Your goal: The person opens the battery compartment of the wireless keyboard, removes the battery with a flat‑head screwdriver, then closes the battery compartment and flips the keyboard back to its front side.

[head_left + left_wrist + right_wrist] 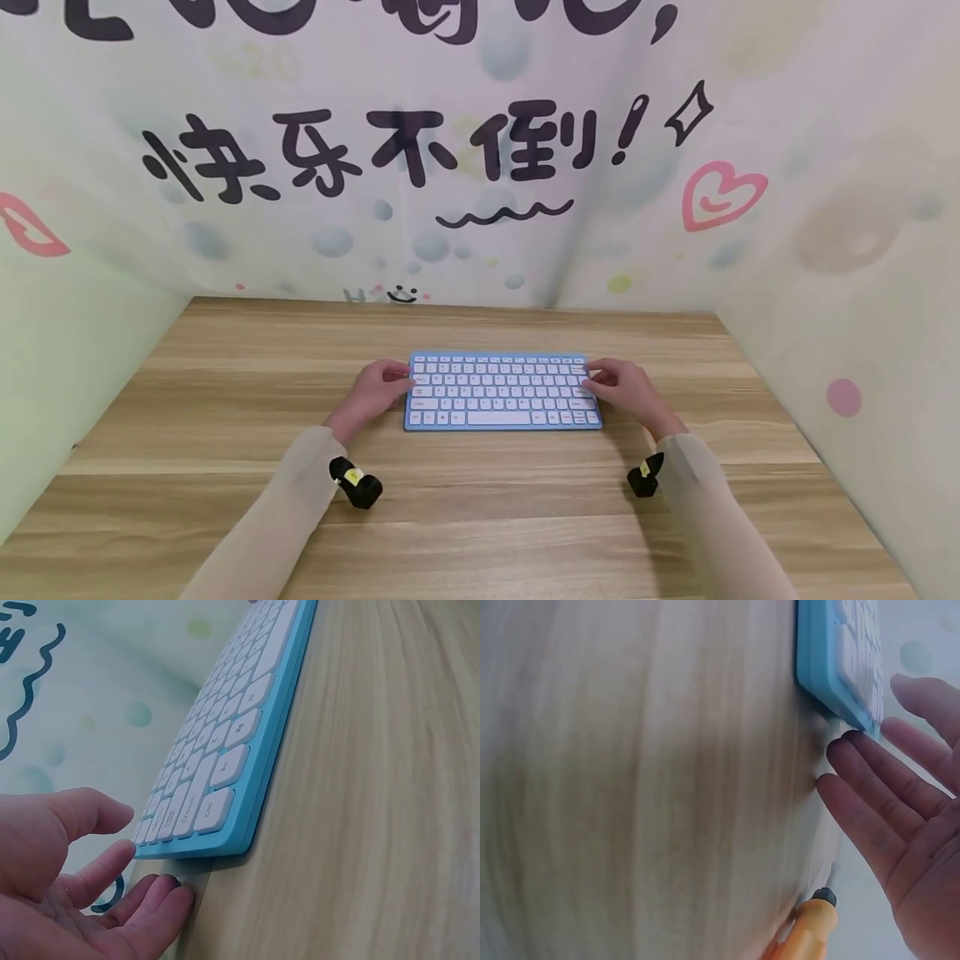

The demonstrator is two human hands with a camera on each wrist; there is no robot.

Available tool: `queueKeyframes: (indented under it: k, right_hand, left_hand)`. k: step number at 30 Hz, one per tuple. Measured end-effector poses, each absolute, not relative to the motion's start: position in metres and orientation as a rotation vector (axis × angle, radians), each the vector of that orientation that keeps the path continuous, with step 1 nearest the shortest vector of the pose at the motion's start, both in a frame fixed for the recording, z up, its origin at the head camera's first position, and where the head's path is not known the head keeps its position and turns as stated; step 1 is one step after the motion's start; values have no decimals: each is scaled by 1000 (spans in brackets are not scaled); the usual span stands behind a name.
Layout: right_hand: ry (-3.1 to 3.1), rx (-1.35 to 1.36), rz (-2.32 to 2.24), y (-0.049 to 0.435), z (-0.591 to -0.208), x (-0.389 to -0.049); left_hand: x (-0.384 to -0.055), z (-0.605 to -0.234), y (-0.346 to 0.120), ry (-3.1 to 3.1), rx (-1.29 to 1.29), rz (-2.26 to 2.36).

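A light blue keyboard [495, 428] with white keys lies on the wooden table. At its left end is my left hand [377, 390]; the left wrist view shows the fingertips right at the keyboard's blue edge [199, 846], thumb raised off the keys. My right hand [624, 385] is at the opposite end. In the right wrist view its fingers [877, 780] extend loosely towards the keyboard's corner [829, 682], some of them low by the tabletop. Neither hand curls round the keyboard.
A screwdriver with an orange handle [808, 930] lies beyond the right hand, mostly hidden by the right forearm in the head view. The wooden table [480, 508] meets a printed cloth wall [480, 250] at the back. Black wrist cameras [362, 490] sit on both sleeves.
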State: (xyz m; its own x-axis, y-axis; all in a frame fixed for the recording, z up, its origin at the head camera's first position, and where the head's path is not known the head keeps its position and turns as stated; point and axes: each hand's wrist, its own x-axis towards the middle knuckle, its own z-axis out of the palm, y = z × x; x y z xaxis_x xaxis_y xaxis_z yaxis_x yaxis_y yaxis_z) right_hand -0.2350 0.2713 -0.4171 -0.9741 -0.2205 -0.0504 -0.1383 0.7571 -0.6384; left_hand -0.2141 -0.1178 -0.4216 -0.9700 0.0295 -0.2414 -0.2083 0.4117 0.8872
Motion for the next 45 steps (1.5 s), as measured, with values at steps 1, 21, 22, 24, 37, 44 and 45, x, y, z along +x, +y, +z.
queueKeyframes:
  k: [1, 21, 22, 24, 37, 44, 45]
  right_hand:
    - [2825, -288, -1014, 271, -417, -235]
    - [2707, -94, -1207, 265, -426, -236]
    - [2703, -85, -1214, 264, -426, -236]
    - [2699, -62, -1226, 264, -426, -236]
    - [2681, 23, -1302, 260, -424, -235]
    - [2705, 28, -1289, 258, -424, -235]
    - [2709, 29, -1286, 258, -424, -235]
  left_hand:
    - [-215, -422, -117, 2442, -164, 1591]
    - [-221, -429, -105, 2390, -248, 1664]
    - [-221, -429, -104, 2389, -252, 1664]
    - [-221, -429, -104, 2389, -258, 1663]
    - [-221, -427, -103, 2374, -287, 1690]
    - [-221, -428, -103, 2373, -308, 1697]
    - [-221, -429, -104, 2372, -308, 1702]
